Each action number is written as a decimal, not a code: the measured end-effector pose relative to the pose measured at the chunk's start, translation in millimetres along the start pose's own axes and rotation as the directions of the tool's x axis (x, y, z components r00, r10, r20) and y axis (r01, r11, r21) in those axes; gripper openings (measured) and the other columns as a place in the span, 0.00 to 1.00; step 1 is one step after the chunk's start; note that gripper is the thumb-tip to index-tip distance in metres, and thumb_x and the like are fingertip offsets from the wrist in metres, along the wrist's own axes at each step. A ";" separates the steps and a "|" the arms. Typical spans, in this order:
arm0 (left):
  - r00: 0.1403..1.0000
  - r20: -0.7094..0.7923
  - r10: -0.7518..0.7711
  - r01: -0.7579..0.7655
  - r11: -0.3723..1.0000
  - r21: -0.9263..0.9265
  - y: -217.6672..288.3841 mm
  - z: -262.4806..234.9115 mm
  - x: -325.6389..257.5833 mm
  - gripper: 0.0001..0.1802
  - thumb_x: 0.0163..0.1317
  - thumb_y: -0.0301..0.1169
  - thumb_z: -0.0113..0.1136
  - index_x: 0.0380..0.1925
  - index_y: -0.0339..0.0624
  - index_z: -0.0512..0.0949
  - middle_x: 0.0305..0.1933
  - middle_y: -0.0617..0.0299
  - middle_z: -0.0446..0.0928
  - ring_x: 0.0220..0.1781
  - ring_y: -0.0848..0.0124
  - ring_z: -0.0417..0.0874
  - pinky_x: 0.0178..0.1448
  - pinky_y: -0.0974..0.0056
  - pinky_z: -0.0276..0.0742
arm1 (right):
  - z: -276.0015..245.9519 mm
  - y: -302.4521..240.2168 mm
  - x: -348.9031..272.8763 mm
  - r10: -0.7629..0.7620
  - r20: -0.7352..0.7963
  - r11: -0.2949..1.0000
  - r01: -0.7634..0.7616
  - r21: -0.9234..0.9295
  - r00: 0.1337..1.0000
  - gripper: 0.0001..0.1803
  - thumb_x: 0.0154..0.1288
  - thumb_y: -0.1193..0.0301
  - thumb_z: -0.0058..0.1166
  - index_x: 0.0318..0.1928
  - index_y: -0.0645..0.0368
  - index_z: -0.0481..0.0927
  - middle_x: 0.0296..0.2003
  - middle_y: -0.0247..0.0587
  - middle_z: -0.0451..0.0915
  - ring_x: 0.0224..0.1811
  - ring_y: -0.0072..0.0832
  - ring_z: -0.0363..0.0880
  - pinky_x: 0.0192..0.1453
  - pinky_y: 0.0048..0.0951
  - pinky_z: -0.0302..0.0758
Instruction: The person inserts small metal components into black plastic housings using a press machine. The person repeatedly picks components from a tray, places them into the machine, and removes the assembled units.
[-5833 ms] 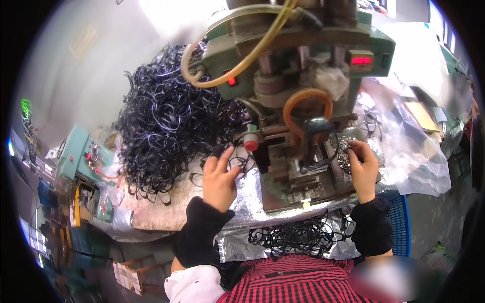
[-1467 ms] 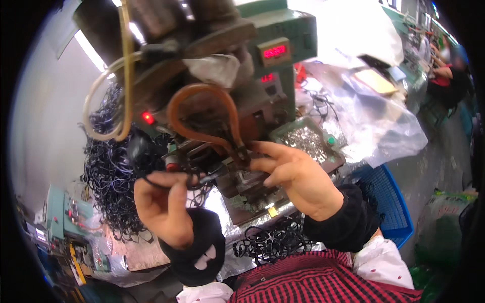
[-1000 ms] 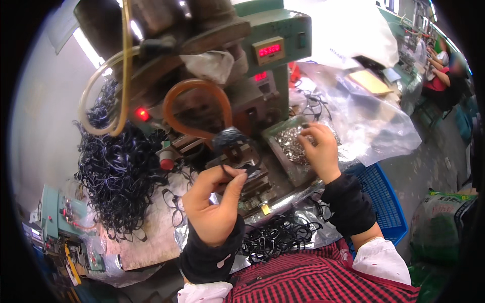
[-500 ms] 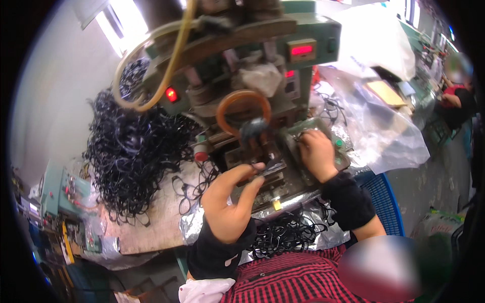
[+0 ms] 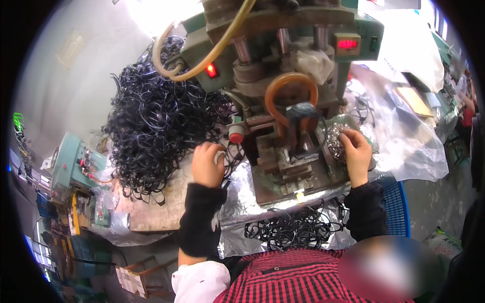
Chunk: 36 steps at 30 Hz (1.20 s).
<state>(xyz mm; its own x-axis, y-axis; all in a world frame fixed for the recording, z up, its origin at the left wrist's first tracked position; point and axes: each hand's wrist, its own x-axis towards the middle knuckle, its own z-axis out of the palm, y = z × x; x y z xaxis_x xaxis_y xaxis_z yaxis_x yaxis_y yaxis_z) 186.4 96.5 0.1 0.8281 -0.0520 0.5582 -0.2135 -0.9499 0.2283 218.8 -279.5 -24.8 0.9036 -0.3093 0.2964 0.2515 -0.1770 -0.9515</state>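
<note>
My left hand (image 5: 207, 165) is over the bench beside a heap of black plastic eyeglass frames (image 5: 151, 121). Its fingers curl loosely, with a gap between thumb and fingertips, and I see nothing held in it. A few loose frames (image 5: 233, 157) lie just right of it. My right hand (image 5: 358, 156) is at a tray of small shiny metal pieces (image 5: 335, 144), thumb and forefinger pinched together; whatever is between them is too small to make out. Between my hands stands a green press (image 5: 247, 70), with a dark metal fixture (image 5: 295, 174) on its bed.
A red push button (image 5: 236, 134) juts out at the press's left, and an orange hose loop (image 5: 270, 96) hangs in front. More black frames (image 5: 293, 227) lie on silvery sheeting before me. A blue basket (image 5: 396, 207) and clear plastic sheeting (image 5: 419, 156) are at the right.
My left hand has moved left from the press fixture, where it pinched a dark piece, to beside the heap. My right hand stays at the metal pieces. The view has shifted.
</note>
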 end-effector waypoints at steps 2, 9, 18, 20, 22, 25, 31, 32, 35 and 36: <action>0.978 0.132 0.162 -0.173 0.982 0.076 -29.5 33.5 3.1 0.12 0.44 0.20 0.59 0.31 0.43 0.83 0.46 0.57 0.80 0.48 0.53 0.77 0.52 0.54 0.76 | -12.7 -5.4 -14.3 -0.065 -0.049 0.990 0.058 -0.125 0.997 0.08 0.65 0.77 0.58 0.44 0.65 0.82 0.36 0.36 0.85 0.39 0.20 0.80 0.44 0.21 0.75; 0.806 0.419 0.419 -0.555 0.780 0.288 -78.0 45.3 2.8 0.11 0.45 0.25 0.60 0.30 0.48 0.84 0.39 0.59 0.76 0.47 0.58 0.74 0.50 0.59 0.76 | -64.6 -9.1 -44.0 -0.060 -0.059 0.990 0.052 -0.128 0.996 0.08 0.65 0.81 0.55 0.43 0.65 0.83 0.37 0.35 0.84 0.39 0.20 0.80 0.46 0.21 0.74; 0.946 -0.298 -0.123 0.019 0.944 -0.330 -35.5 -16.1 14.8 0.08 0.68 0.28 0.57 0.31 0.37 0.80 0.40 0.59 0.80 0.38 0.68 0.78 0.44 0.66 0.75 | 46.8 -74.8 -26.7 -0.147 0.209 0.976 0.107 0.191 0.967 0.19 0.59 0.81 0.60 0.53 0.65 0.79 0.39 0.41 0.83 0.43 0.26 0.82 0.52 0.27 0.76; 0.863 -0.108 -0.494 0.212 0.547 -0.810 -26.6 -8.9 -20.0 0.10 0.73 0.32 0.54 0.33 0.39 0.77 0.35 0.66 0.78 0.33 0.77 0.76 0.39 0.72 0.73 | 52.8 -70.7 -33.9 -0.055 0.259 0.940 -0.038 0.339 0.964 0.24 0.60 0.81 0.60 0.58 0.66 0.74 0.40 0.41 0.83 0.45 0.24 0.81 0.53 0.25 0.76; 0.809 0.006 -0.588 0.206 0.274 -0.939 9.6 -8.2 -32.9 0.07 0.73 0.34 0.56 0.37 0.44 0.75 0.32 0.69 0.75 0.33 0.81 0.75 0.36 0.74 0.72 | 51.7 -69.9 -34.9 -0.018 0.269 0.911 -0.095 0.402 0.963 0.25 0.60 0.81 0.60 0.59 0.66 0.73 0.42 0.41 0.83 0.45 0.23 0.81 0.54 0.24 0.75; 0.876 -0.166 -0.454 -0.060 0.239 -0.969 86.3 -34.6 -5.3 0.05 0.73 0.27 0.52 0.46 0.41 0.71 0.43 0.61 0.74 0.41 0.73 0.77 0.42 0.67 0.80 | 49.3 -81.3 -30.7 0.051 0.327 0.873 -0.201 0.445 0.944 0.28 0.60 0.81 0.60 0.62 0.67 0.70 0.43 0.41 0.83 0.47 0.22 0.80 0.54 0.23 0.75; 0.916 -0.285 -0.283 -0.165 0.381 -0.910 129.4 -75.2 31.7 0.06 0.68 0.20 0.51 0.43 0.35 0.70 0.40 0.56 0.75 0.42 0.67 0.79 0.43 0.59 0.83 | 51.2 -117.7 -46.6 0.136 0.365 0.828 -0.308 0.469 0.921 0.30 0.60 0.81 0.58 0.64 0.67 0.67 0.46 0.44 0.82 0.50 0.23 0.79 0.56 0.23 0.74; 0.928 -0.289 -0.236 -0.183 0.388 -0.903 134.7 -81.6 27.0 0.05 0.67 0.19 0.52 0.42 0.34 0.70 0.39 0.56 0.76 0.40 0.67 0.80 0.43 0.60 0.83 | 44.4 -119.5 -53.3 -0.005 0.382 0.887 -0.172 0.429 0.924 0.30 0.62 0.80 0.55 0.65 0.67 0.65 0.49 0.47 0.81 0.53 0.26 0.78 0.59 0.27 0.73; 0.955 -0.209 -0.213 -0.103 0.422 -0.901 159.6 -68.5 9.2 0.07 0.61 0.13 0.57 0.38 0.32 0.72 0.35 0.53 0.80 0.34 0.66 0.85 0.45 0.64 0.84 | 12.8 -99.8 -36.8 -0.028 0.493 0.974 -0.086 0.208 0.870 0.23 0.62 0.78 0.54 0.60 0.61 0.74 0.52 0.47 0.80 0.57 0.33 0.78 0.64 0.32 0.71; 0.972 -0.131 -0.194 -0.044 0.398 -0.916 168.9 -65.0 11.7 0.08 0.60 0.15 0.60 0.38 0.32 0.73 0.36 0.54 0.81 0.36 0.69 0.84 0.46 0.66 0.82 | 5.0 -88.1 -21.8 -0.255 0.353 0.951 0.299 -0.074 0.900 0.20 0.59 0.76 0.57 0.53 0.61 0.80 0.51 0.50 0.80 0.58 0.40 0.77 0.64 0.37 0.71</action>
<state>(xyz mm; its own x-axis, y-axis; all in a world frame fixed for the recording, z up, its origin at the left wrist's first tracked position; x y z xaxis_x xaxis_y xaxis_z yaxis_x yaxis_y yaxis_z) 126.3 -44.6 97.1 0.7784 0.1746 0.6031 -0.5966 -0.0933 0.7971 178.7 -252.5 52.2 0.8716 0.0970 0.4805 0.4836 -0.3300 -0.8107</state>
